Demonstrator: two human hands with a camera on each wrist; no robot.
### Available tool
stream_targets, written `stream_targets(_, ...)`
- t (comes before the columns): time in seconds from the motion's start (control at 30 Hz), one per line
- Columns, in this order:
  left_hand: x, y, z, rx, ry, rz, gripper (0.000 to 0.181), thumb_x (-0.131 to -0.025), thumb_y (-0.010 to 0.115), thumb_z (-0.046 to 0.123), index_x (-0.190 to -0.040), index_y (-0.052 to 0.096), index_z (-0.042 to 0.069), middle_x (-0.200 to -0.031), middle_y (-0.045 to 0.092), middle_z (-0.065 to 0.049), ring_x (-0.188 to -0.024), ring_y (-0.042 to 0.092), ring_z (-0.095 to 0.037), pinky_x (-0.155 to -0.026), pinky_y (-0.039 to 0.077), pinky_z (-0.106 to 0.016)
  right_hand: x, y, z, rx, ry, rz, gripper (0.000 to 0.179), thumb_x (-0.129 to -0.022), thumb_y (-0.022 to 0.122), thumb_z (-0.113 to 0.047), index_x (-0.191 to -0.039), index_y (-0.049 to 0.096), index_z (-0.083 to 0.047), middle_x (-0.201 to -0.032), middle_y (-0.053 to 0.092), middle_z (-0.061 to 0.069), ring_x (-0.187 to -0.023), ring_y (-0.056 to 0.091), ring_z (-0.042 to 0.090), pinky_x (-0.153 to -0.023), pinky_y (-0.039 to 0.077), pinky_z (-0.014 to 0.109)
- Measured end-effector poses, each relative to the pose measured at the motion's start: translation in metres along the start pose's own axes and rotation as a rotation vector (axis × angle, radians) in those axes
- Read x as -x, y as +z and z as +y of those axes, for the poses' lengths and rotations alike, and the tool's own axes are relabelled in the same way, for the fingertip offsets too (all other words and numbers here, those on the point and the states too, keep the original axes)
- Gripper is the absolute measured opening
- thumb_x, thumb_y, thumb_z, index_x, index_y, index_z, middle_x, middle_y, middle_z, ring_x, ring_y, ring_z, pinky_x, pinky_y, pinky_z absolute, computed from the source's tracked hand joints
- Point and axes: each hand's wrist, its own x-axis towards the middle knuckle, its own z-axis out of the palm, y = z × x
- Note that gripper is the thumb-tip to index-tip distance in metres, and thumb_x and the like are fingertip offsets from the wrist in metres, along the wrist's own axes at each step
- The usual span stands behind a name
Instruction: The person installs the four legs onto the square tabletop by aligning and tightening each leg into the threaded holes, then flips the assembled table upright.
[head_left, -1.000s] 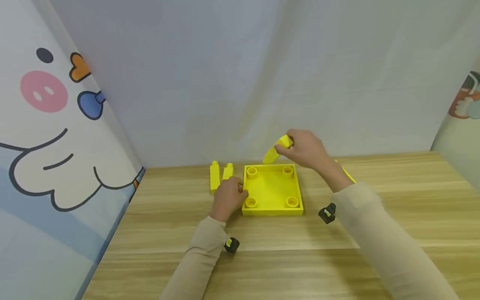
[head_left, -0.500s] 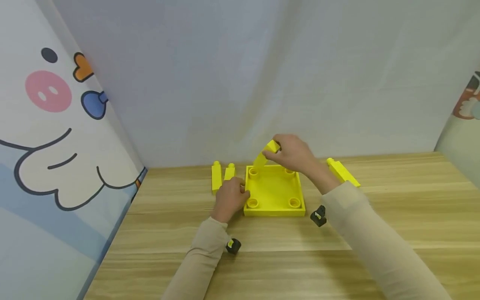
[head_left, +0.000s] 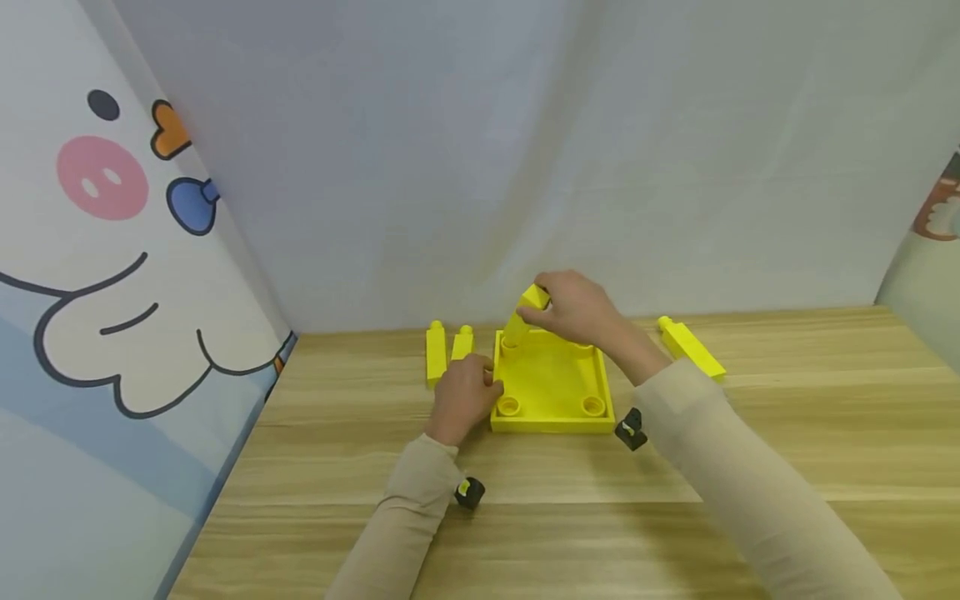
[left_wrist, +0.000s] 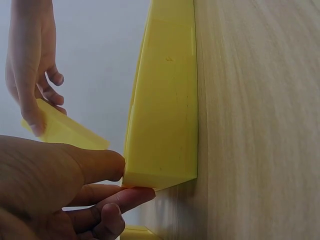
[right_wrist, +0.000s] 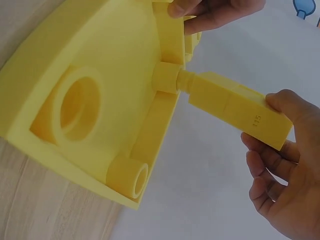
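Note:
An upturned yellow square tabletop [head_left: 555,379], with a raised rim and a round socket at each corner, lies on the wooden table. My left hand [head_left: 465,393] pinches its left edge, thumb on the rim and a finger against the outer side in the left wrist view. My right hand [head_left: 577,304] grips the square end of a yellow table leg [right_wrist: 235,107] between thumb and fingers. This leg tilts toward the far left socket [right_wrist: 167,77], its narrow round end right at the socket's mouth in the right wrist view. The nearer sockets stand unfilled.
Two more yellow legs, an outer one [head_left: 436,354] and an inner one [head_left: 463,340], lie left of the tabletop, beyond my left hand. Another leg [head_left: 692,348] rests at the right, behind my right forearm. A pale curtain [head_left: 420,167] rises behind the wooden table [head_left: 562,542].
My right hand has carried the leg left and down, from above the tabletop's far edge to the far left socket. My left hand keeps its place at the left edge.

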Motion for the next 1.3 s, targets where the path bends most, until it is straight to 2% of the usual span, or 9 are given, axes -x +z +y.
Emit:
stream_targets(0.37, 0.002, -0.002, 0.002, 0.005, 0.005, -0.005, 0.031, -0.089, 0.066, 0.006, -0.066, 0.046, 0.012, -0.054, 0.029, 0.005, -0.047, 0.025, -0.009, -0.046, 0.020, -0.023, -0.012, 0.006, -0.003, 0.013, -0.014, -0.023, 0.034, -0.097, 0.065, -0.043, -0.093, 0.057, -0.010, -0.074, 0.047, 0.001, -0.068, 0.046, 0.018, -0.061, 0.037, 0.031)
stream_targets(0.63, 0.002, -0.001, 0.004, 0.015, -0.003, -0.006, 0.031, -0.089, 0.065, 0.007, -0.065, 0.046, 0.012, -0.053, 0.030, 0.005, -0.046, 0.027, -0.009, -0.044, 0.020, -0.023, -0.021, 0.009, -0.007, 0.009, -0.042, -0.032, 0.032, -0.095, 0.066, -0.040, -0.097, 0.062, -0.008, -0.079, 0.054, 0.003, -0.073, 0.050, 0.019, -0.065, 0.042, 0.031)
stream_targets(0.8, 0.001, 0.000, 0.005, 0.009, -0.004, -0.005, 0.027, -0.090, 0.065, 0.007, -0.068, 0.049, 0.012, -0.055, 0.031, 0.005, -0.047, 0.028, -0.009, -0.045, 0.021, -0.023, -0.025, 0.011, -0.007, -0.011, -0.024, -0.030, 0.033, -0.096, 0.066, -0.039, -0.100, 0.063, -0.006, -0.082, 0.058, 0.007, -0.074, 0.053, 0.022, -0.067, 0.045, 0.034)
stream_targets(0.9, 0.001, 0.000, 0.005, 0.010, -0.007, -0.001, 0.024, -0.090, 0.065, 0.007, -0.070, 0.052, 0.010, -0.055, 0.032, 0.005, -0.047, 0.029, -0.009, -0.045, 0.021, -0.023, -0.026, 0.013, -0.008, 0.014, -0.018, -0.031, 0.044, -0.097, 0.064, -0.040, -0.118, 0.064, -0.001, -0.103, 0.069, 0.015, -0.091, 0.063, 0.028, -0.081, 0.054, 0.041)
stream_targets(0.97, 0.001, 0.000, 0.005, 0.010, -0.009, 0.000, 0.022, -0.090, 0.066, 0.008, -0.071, 0.054, 0.010, -0.055, 0.032, 0.005, -0.047, 0.029, -0.009, -0.045, 0.021, -0.023, -0.026, 0.013, -0.009, 0.031, -0.016, -0.036, 0.053, -0.098, 0.063, -0.041, -0.131, 0.059, -0.001, -0.121, 0.069, 0.018, -0.107, 0.066, 0.033, -0.093, 0.055, 0.046)
stream_targets(1.03, 0.001, 0.000, 0.005, 0.009, -0.011, 0.000, 0.021, -0.090, 0.066, 0.008, -0.072, 0.055, 0.010, -0.054, 0.032, 0.005, -0.046, 0.029, -0.009, -0.044, 0.021, -0.023, -0.026, 0.013, -0.010, 0.049, -0.020, -0.036, 0.059, -0.098, 0.063, -0.043, -0.140, 0.053, -0.002, -0.133, 0.066, 0.017, -0.118, 0.065, 0.034, -0.099, 0.054, 0.049)
stream_targets(1.2, 0.000, 0.000, 0.005, 0.017, -0.009, 0.008, 0.021, -0.089, 0.066, 0.008, -0.070, 0.056, 0.010, -0.054, 0.033, 0.005, -0.047, 0.030, -0.009, -0.045, 0.022, -0.023, -0.022, 0.009, -0.011, 0.058, -0.030, -0.066, 0.062, -0.097, 0.062, -0.050, -0.144, 0.050, -0.011, -0.140, 0.063, 0.012, -0.120, 0.064, 0.034, -0.098, 0.054, 0.051)
stream_targets(1.3, 0.000, 0.001, 0.004, 0.023, -0.017, 0.027, 0.014, -0.088, 0.067, 0.009, -0.075, 0.063, 0.008, -0.054, 0.036, 0.005, -0.049, 0.032, -0.009, -0.046, 0.024, -0.024, -0.021, 0.006, -0.011, 0.076, -0.040, -0.089, 0.061, -0.095, 0.063, -0.047, -0.145, 0.049, -0.015, -0.139, 0.063, 0.011, -0.115, 0.064, 0.032, -0.095, 0.054, 0.050)
